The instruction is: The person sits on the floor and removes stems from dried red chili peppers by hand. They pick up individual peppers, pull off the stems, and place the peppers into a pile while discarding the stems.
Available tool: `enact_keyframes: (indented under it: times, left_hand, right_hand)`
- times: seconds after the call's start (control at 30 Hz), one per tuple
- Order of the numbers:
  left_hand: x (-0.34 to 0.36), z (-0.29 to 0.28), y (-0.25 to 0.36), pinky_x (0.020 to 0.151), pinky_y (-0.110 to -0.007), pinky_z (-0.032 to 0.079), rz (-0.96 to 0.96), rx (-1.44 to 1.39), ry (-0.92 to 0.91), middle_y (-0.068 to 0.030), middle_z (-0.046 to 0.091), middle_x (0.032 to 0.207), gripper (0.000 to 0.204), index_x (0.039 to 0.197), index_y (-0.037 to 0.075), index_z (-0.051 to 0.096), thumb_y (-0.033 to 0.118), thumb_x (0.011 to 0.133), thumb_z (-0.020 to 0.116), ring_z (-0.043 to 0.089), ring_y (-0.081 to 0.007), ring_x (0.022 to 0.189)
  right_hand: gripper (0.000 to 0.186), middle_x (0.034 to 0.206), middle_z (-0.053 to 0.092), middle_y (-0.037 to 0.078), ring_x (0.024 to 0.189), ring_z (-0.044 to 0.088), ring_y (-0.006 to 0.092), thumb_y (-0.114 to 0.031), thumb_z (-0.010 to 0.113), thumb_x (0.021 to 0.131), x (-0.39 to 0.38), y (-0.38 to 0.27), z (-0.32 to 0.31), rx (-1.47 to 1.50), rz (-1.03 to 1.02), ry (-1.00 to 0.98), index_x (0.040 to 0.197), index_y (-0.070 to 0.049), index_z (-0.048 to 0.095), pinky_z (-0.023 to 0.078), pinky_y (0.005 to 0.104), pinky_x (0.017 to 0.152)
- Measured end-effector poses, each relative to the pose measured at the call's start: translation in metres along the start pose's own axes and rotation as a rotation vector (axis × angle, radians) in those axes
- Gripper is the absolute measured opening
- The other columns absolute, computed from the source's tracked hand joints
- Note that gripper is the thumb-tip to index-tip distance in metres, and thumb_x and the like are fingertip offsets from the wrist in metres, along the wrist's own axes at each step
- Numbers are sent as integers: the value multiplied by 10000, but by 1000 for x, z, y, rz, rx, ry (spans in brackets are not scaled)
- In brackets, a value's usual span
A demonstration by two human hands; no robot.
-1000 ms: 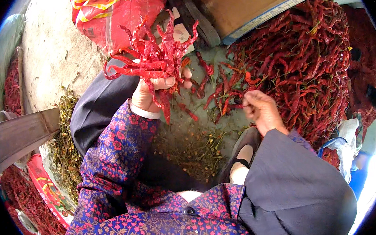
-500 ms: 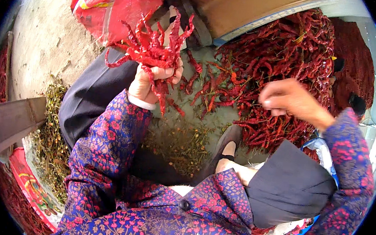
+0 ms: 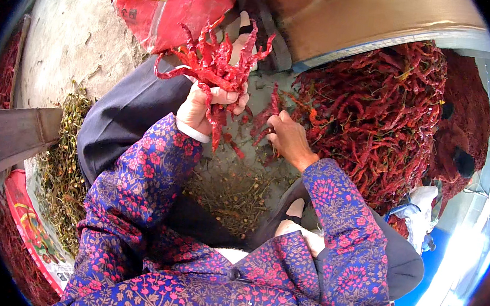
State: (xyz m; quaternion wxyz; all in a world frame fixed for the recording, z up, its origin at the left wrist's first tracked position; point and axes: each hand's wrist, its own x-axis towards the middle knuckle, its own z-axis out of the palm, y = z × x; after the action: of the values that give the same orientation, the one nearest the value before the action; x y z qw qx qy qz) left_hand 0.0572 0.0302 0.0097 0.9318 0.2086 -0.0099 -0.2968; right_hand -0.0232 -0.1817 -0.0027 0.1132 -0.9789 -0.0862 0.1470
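My left hand (image 3: 202, 108) is closed round a bunch of dried red chillies (image 3: 217, 64), which fan out above and below the fingers. A white bangle circles that wrist. To its right, my right hand (image 3: 289, 138) has its fingertips pinched on a red chilli (image 3: 275, 99) that points up from the grip. Some loose chillies lie partly hidden behind this hand. Just to the right rises a large pile of dried red chillies (image 3: 375, 111), with a few green-brown stems among them.
Broken stems and bits (image 3: 229, 201) litter the floor between my legs. A heap of dry stalks (image 3: 65, 173) lies at the left beside a wooden beam (image 3: 18, 140). A red sack (image 3: 175, 15) stands at the far left, and a brown panel (image 3: 359, 15) borders the pile at the back.
My right hand has swung left from over the pile to beside the left hand and now pinches a chilli. The left hand keeps its bunch. The whole view has shifted slightly.
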Motion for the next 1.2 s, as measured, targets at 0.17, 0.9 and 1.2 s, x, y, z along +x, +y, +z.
enact_keyframes:
  times: [0.17,0.9,1.2]
  left_hand:
    - [2,-6,0,568,-269,407,-20,4,-27,-72,548,848,356,990,16,504,60,659,627,510,-182,707]
    - [-2,0,-1,569,-286,450,-35,-34,56,-100,567,771,293,923,-9,518,23,647,609,549,-196,655]
    - [1,-8,-6,569,-291,467,-26,13,87,-97,567,765,268,899,-1,520,6,644,605,564,-202,669]
  right_hand:
    - [229,838,454,127,740,527,332,-62,623,670,5,-3,9,-74,-8,-12,860,-60,494,425,418,630]
    - [180,881,602,62,638,507,77,-95,571,822,-26,37,-82,1553,388,704,972,4,569,401,184,502]
    - [131,870,618,66,628,518,77,-96,578,816,-31,32,-75,1470,374,743,919,-14,580,389,179,486]
